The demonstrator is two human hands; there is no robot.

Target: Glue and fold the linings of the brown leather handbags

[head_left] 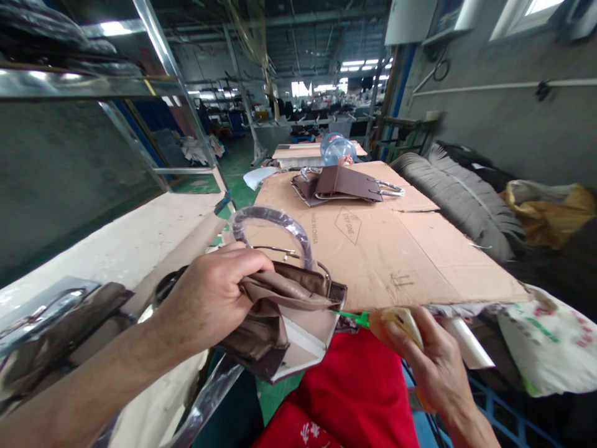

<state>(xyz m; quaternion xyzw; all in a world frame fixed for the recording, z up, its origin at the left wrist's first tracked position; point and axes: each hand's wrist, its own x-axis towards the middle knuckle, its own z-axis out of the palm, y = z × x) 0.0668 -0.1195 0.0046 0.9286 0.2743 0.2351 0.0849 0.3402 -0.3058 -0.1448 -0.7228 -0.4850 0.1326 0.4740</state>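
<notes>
My left hand (219, 289) is closed on the brown lining fabric of a handbag (298, 289), whose plastic-wrapped ring handle (280, 225) stands up above it. White and beige panels of the bag show near its lower edge. In my right hand (431, 354) is a yellowish bottle (396, 323) with a thin green nozzle (357, 318). The nozzle tip points left and is at the right edge of the bag's panel; whether it touches cannot be told.
Flattened cardboard (373, 249) covers the table, with brown bag pieces (345, 183) and a clear water jug (338, 149) towards the back. More brown bags (60, 342) lie at left, by a metal rack (186, 112). White sacks (555, 342) stand at right.
</notes>
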